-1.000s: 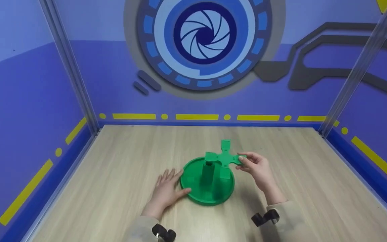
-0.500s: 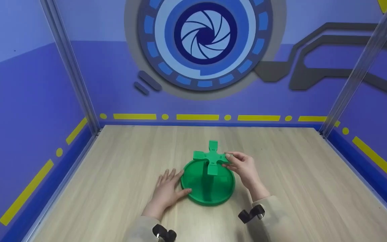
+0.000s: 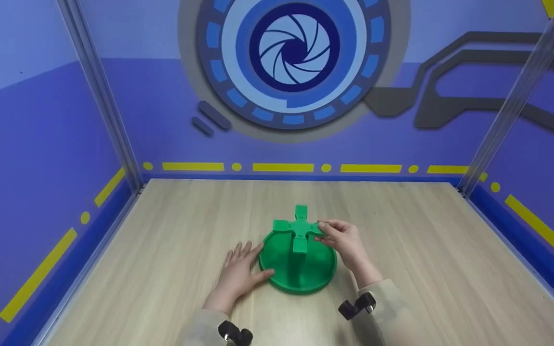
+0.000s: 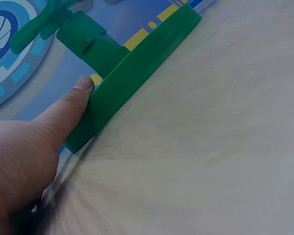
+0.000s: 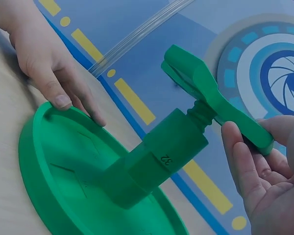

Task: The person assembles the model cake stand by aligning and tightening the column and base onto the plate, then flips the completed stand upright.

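Observation:
My right hand point(image 3: 347, 244) pinches one arm of a green four-armed cross piece point(image 3: 300, 228) between thumb and fingers. In the right wrist view a screw-threaded stem point(image 5: 200, 115) under the cross piece stands at the top of a green post point(image 5: 159, 154); part of the thread shows above the post. The post, marked with a number, rises from a round green base point(image 3: 274, 264) with a raised rim, flat on the table. My left hand point(image 3: 239, 274) rests at the base's left side, fingers spread, thumb and forefinger touching the rim.
The pale wooden table point(image 3: 171, 230) is bounded by blue printed walls point(image 3: 277, 144) at the back and sides. Metal posts point(image 3: 106, 110) stand at the back corners. Each wrist wears a small black camera mount point(image 3: 358, 305).
My right hand has carried the cross piece leftward from beside the post to directly over it, then lowered it slightly onto the post. My left hand and the base have stayed put.

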Available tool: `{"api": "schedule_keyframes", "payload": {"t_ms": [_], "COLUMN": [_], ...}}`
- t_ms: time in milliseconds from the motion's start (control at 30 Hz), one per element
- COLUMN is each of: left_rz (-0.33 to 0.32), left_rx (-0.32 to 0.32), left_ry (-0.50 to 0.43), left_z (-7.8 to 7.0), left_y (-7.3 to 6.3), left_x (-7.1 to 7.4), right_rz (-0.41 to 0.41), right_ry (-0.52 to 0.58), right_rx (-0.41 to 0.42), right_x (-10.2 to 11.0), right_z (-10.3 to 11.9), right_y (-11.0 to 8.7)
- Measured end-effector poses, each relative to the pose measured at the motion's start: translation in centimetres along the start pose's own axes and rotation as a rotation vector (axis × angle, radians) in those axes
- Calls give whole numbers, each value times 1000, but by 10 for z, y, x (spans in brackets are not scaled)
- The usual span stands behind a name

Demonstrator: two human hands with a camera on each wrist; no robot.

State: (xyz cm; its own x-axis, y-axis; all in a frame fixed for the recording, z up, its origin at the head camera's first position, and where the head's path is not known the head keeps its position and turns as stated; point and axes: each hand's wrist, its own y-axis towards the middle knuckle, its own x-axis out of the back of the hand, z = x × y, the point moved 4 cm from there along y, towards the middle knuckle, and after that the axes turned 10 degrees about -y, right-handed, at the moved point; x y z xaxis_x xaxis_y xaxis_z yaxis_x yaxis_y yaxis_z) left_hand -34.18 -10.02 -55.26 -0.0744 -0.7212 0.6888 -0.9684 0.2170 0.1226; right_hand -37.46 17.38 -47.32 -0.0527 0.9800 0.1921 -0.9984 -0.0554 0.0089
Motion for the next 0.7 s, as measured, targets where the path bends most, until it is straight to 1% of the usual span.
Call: {"api": "schedule_keyframes", "payload": {"t_ms": [200, 433, 700], "left_rz": [-6, -4, -8], "left_rx": [-5, 0, -10], "left_ry": [-1, -28, -11], "left_z": [1, -1, -1], "left_y": [0, -2, -2], "left_x": [0, 1, 1], "right_rz": [4, -14, -33], "right_ry": [-2, -5, 0], "right_rx": [3, -15, -22], "right_x": [-2, -3, -4], "right_z": [-3, -1, -1], "right_y": [1, -4, -9]}}
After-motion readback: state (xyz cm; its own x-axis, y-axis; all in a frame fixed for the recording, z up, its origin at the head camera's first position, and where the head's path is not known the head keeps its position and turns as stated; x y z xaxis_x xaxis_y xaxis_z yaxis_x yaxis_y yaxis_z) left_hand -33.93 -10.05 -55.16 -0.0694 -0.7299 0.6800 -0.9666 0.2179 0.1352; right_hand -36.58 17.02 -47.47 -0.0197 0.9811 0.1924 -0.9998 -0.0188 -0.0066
